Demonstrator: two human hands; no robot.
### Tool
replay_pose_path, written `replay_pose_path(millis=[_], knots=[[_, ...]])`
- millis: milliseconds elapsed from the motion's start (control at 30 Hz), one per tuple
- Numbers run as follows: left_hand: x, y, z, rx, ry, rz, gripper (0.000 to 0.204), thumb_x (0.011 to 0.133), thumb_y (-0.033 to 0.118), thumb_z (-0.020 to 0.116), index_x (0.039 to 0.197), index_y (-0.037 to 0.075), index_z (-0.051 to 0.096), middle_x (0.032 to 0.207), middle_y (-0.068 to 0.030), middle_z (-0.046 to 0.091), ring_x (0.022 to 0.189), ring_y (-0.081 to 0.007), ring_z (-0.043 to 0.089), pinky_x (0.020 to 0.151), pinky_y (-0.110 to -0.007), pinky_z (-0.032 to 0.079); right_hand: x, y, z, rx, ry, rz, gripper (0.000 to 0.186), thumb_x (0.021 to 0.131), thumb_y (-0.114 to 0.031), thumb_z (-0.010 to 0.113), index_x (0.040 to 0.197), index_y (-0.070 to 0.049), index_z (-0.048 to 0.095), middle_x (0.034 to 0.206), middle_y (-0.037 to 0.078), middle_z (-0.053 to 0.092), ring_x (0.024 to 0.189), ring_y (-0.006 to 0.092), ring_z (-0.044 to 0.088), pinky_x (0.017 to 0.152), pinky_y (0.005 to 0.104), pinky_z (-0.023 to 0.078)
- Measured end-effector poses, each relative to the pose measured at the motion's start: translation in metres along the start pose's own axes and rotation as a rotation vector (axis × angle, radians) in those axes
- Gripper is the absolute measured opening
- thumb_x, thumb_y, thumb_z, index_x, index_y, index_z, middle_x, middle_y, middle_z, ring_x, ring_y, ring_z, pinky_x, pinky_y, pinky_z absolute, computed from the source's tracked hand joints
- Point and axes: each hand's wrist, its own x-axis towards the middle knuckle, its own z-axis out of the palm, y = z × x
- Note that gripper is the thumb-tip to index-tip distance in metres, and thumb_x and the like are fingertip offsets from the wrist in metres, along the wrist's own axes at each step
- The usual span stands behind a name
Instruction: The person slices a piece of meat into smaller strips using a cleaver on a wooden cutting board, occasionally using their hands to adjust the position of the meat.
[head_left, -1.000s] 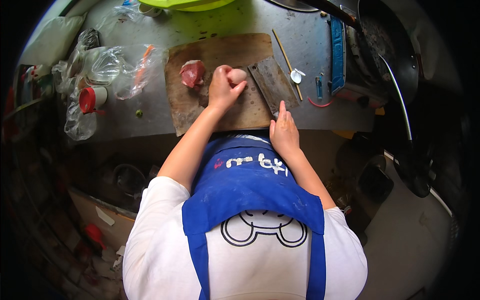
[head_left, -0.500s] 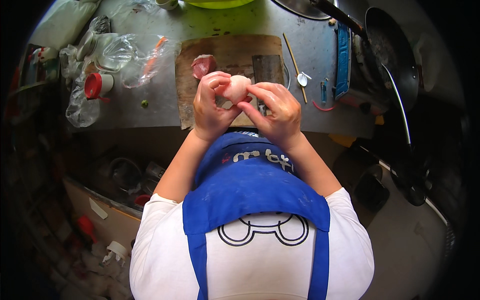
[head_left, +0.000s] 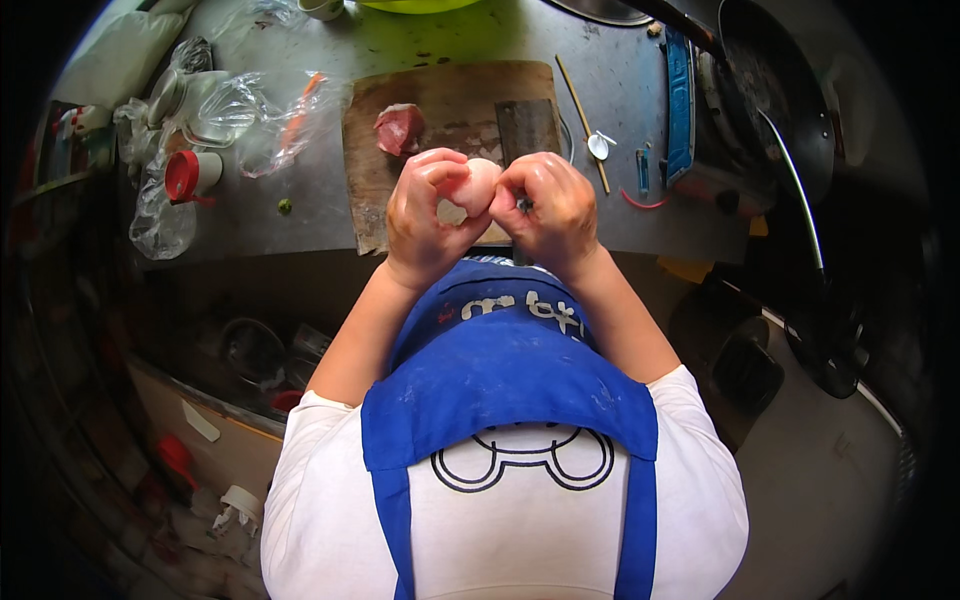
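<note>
Between my hands, above the near part of a wooden cutting board [head_left: 370,190], is a pale pink piece of raw meat [head_left: 478,184]. My left hand [head_left: 425,205] is closed on it, fingers curled over its left side and thumb below. At its right edge my right hand [head_left: 548,205] is closed in a pinch, fingertips and thumb pressed together on the edge. A redder chunk of raw meat [head_left: 399,129] lies on the board beyond my left hand. The wide dark blade of a cleaver [head_left: 528,128] rests on the board's right side, partly hidden by my right hand.
Left of the board lie clear plastic bags [head_left: 240,105] and a white tub with a red lid [head_left: 192,176]. To the right are a chopstick [head_left: 570,90], a small white spoon [head_left: 598,147] and a blue-sided stove [head_left: 682,105] with a dark wok [head_left: 770,100]. A green basin [head_left: 420,8] stands behind.
My right fingers have curled from a stretched grip into a tight pinch at the meat's right edge. My left hand keeps its hold. The view has shifted slightly.
</note>
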Motion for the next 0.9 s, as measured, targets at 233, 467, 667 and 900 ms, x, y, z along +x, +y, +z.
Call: replay_pose_path(millis=[233,467,667,900], knots=[[0.003,0.006,-0.001,-0.015,-0.053,-0.001,0.055,0.064,0.005,0.091,0.109,0.007,0.057,0.11,-0.0154,0.065,0.095,-0.0321,0.067,0.079,-0.038,0.057,-0.006,-0.001,-0.018,0.114,0.038,0.291,0.01,0.08,0.0,0.07,0.084,-0.004,0.061,0.078,0.009,0.063,0.067,0.0244,0.064,0.06,0.0348,0.052],[0.007,0.01,-0.003,0.042,-0.055,0.025,0.052,0.066,0.005,0.088,0.108,0.007,0.058,0.11,-0.0148,0.066,0.095,-0.033,0.067,0.078,-0.039,0.057,-0.007,-0.017,-0.016,0.21,0.07,0.114,0.015,0.079,-0.001,0.076,0.091,-0.004,0.067,0.087,0.01,0.071,0.076,0.0262,0.069,0.067,0.0347,0.056],[0.012,0.013,-0.006,0.053,-0.069,0.058,0.05,0.066,0.003,0.086,0.108,0.006,0.059,0.109,-0.0141,0.067,0.095,-0.033,0.067,0.078,-0.04,0.058,-0.001,-0.022,-0.019,0.164,0.041,0.1,0.019,0.079,-0.003,0.079,0.094,-0.004,0.068,0.089,0.01,0.072,0.079,0.0271,0.07,0.071,0.0353,0.057],[0.012,0.013,-0.009,0.139,-0.097,0.087,0.046,0.068,0.002,0.083,0.106,0.008,0.059,0.107,-0.0116,0.067,0.092,-0.0326,0.067,0.077,-0.04,0.057,0.003,-0.017,-0.021,0.004,-0.059,-0.034,0.019,0.079,-0.005,0.077,0.093,-0.005,0.063,0.086,0.01,0.068,0.075,0.0285,0.067,0.069,0.0368,0.056]])
